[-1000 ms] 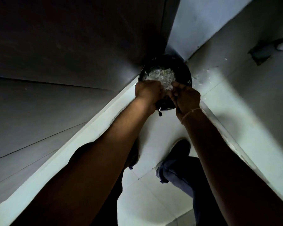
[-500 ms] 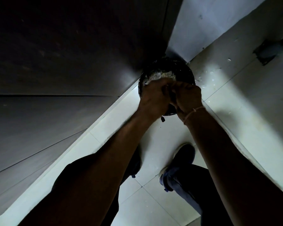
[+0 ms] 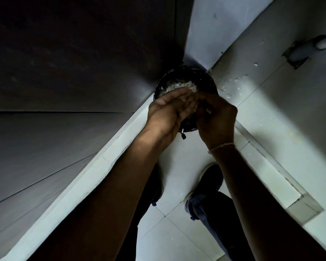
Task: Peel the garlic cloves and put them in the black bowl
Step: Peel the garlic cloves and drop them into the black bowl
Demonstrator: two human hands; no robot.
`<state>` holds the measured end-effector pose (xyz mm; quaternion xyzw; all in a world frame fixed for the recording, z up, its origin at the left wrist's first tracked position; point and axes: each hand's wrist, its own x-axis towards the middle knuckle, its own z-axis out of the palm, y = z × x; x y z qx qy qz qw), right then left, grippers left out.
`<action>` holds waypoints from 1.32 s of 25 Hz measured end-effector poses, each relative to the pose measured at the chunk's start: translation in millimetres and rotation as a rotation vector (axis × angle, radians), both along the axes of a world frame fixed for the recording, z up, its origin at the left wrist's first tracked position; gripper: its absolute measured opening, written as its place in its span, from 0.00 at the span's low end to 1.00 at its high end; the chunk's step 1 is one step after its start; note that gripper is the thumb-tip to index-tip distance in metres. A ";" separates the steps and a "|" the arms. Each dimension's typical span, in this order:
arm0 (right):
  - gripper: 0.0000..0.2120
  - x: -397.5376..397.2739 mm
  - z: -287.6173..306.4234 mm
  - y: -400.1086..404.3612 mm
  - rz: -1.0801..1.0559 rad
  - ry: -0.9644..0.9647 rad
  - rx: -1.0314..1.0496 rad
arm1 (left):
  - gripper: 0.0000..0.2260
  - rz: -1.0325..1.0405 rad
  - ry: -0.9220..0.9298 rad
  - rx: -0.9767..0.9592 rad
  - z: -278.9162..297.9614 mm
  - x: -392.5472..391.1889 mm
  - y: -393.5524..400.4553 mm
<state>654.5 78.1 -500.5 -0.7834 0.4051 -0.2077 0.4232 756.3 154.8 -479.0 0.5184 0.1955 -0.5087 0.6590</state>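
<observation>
Black bowl (image 3: 208, 80): round, dark, set on the pale tabletop (image 3: 256, 113) in the far corner where a dark panel (image 3: 73, 53) meets the wall; only its far rim and far inner wall show, the near half covered by both hands. Contents: a pale heap of garlic (image 3: 179, 87), skins and cloves mixed, not separable at this distance. Handling, judged: cloves are small, light and firm, their papery skin dry, brittle and prone to cling; a peeled clove turns slick, so it is best pinched at the two ends, the skin lifted from the root end with a nail. The bowl looks rigid and could slide if pushed, so the work suits staying over it. Left hand (image 3: 166, 112): over the near left rim, fingers fairly straight and pressed together, pointing toward the right hand; whether a clove lies under the fingertips cannot be told. Right hand (image 3: 215, 117): over the near right rim, fingers curled inward as in a pinch; the thing held, if any, is hidden, so its grip cannot be told either. A thin thread band (image 3: 221, 146) circles the right wrist. Pale flecks (image 3: 231, 85) lie scattered on the tabletop right of the bowl, likely skin. A small dark object (image 3: 183, 136) hangs below the hands, unidentified. Dim light; shoes (image 3: 209, 182) on the tiled floor below.
</observation>
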 end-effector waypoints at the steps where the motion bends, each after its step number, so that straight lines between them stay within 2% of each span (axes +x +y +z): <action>1: 0.11 -1.1 2.2 -1.3 -0.001 -0.036 -0.056 | 0.11 0.042 0.028 -0.005 0.3 1.0 0.2; 4: 0.10 -2.1 2.4 1.0 0.122 -0.057 -0.118 | 0.08 0.021 -0.053 0.046 1.9 -0.8 1.7; 7: 0.11 -1.8 0.4 -0.7 0.052 0.018 -0.128 | 0.07 0.082 -0.050 0.051 1.8 -0.9 6.0; 11: 0.13 0.1 2.0 3.9 0.171 -0.022 -0.132 | 0.08 0.038 -0.101 0.101 -0.1 -1.4 8.4; 15: 0.11 -4.6 3.5 5.6 0.170 0.000 -0.223 | 0.08 0.010 -0.120 0.104 2.7 -1.9 7.0; 18: 0.12 -4.9 -1.2 -3.7 0.133 0.033 -0.056 | 0.07 0.040 -0.097 0.107 3.0 0.2 6.3; 20: 0.12 -5.6 -2.3 -2.8 0.128 0.016 -0.092 | 0.07 0.013 -0.105 0.070 5.0 1.4 6.0; 22: 0.13 -4.1 -3.1 -0.9 0.257 0.021 -0.113 | 0.09 -0.027 -0.162 0.072 0.9 -0.9 7.7; 24: 0.15 -2.4 -0.2 -0.3 0.239 0.059 -0.082 | 0.07 0.011 -0.183 0.118 -2.1 -1.6 8.6; 27: 0.16 -5.0 1.5 8.1 0.202 0.036 -0.193 | 0.07 0.029 -0.159 0.117 -5.5 -0.4 8.7; 29: 0.20 -5.6 0.9 8.9 0.278 0.076 -0.133 | 0.10 -0.004 -0.184 0.123 -4.9 -2.1 9.7; 31: 0.22 -9.2 4.2 7.8 0.259 0.123 -0.163 | 0.14 0.027 -0.179 0.129 -7.5 -2.2 11.1; 33: 0.23 -9.5 6.3 7.9 0.264 0.062 -0.214 | 0.15 0.035 -0.169 0.121 -11.4 -1.5 13.3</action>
